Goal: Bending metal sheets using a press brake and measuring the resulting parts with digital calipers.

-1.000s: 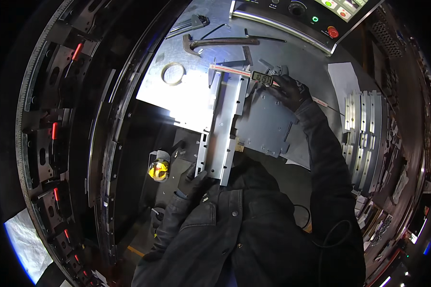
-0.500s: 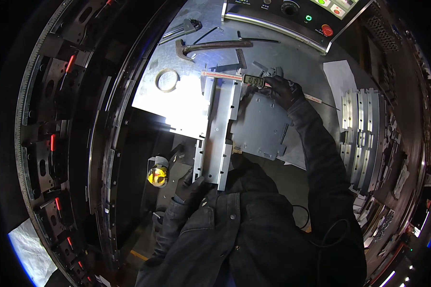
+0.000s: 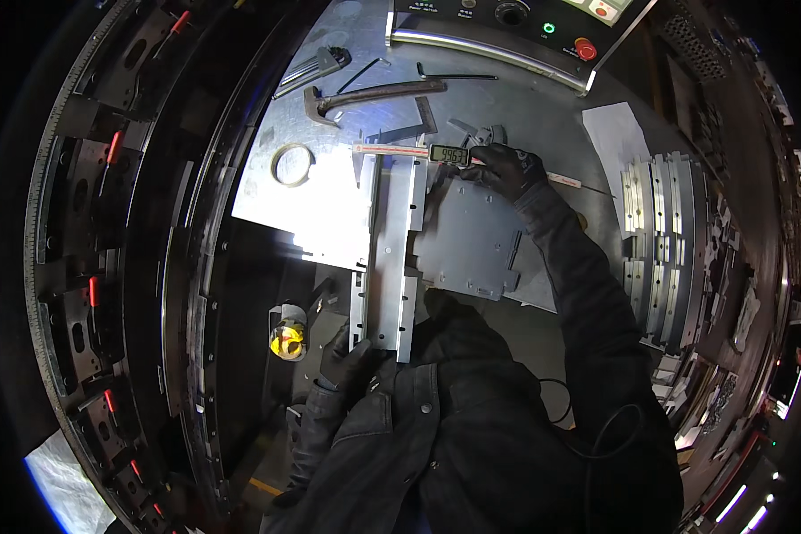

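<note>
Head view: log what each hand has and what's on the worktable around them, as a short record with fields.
Left hand: grips the near end of the metal channel
Right hand: holds the digital caliper
Caliper position: across the channel's far end, jaws appearing to straddle it; contact too small to tell
Right of channel: flat metal plate
Left of channel: ring, lying flat
Beyond caliper: hammer
Far edge: control console with red button

Metalworking shop: hammer (image 3: pixel 383 92), control panel (image 3: pixel 485 25)
</note>
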Demonstrator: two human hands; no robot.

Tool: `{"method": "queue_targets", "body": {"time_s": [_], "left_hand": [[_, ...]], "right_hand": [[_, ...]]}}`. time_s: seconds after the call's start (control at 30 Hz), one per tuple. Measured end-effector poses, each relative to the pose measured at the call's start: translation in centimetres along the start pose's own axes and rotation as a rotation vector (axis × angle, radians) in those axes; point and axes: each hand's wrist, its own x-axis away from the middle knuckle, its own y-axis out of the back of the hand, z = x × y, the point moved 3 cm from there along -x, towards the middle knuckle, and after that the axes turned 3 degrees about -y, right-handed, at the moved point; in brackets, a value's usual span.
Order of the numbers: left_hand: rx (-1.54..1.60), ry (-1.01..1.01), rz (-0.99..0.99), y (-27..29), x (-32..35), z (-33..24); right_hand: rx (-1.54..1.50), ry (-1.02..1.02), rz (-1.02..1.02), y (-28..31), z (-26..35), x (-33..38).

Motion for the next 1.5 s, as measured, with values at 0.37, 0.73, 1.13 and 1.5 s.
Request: {"method": "queue_targets", "body": {"time_s": [0.37,0.73,1.13,1.5], "left_hand": [[0.055,0.008,-0.007,0.0,0.0,0.3],[-0.095,-0.021,-0.016,-0.1,0.1,-0.2],[-0.092,-0.073,0.046,0.9,-0.4,1.4],[-0.206,-0.064,-0.040,0.3,-0.4,0.2]], "right_hand": [[-0.053,-0.002,0.018,0.9,0.6,0.0],[-0.068,0.006,0.045,-0.2,-0.2,-0.2],[-0.054,0.057,0.006,0.2,0.1,0.2],[-0.108,0.062,-0.028,1.1,0.9,-0.6]]}}
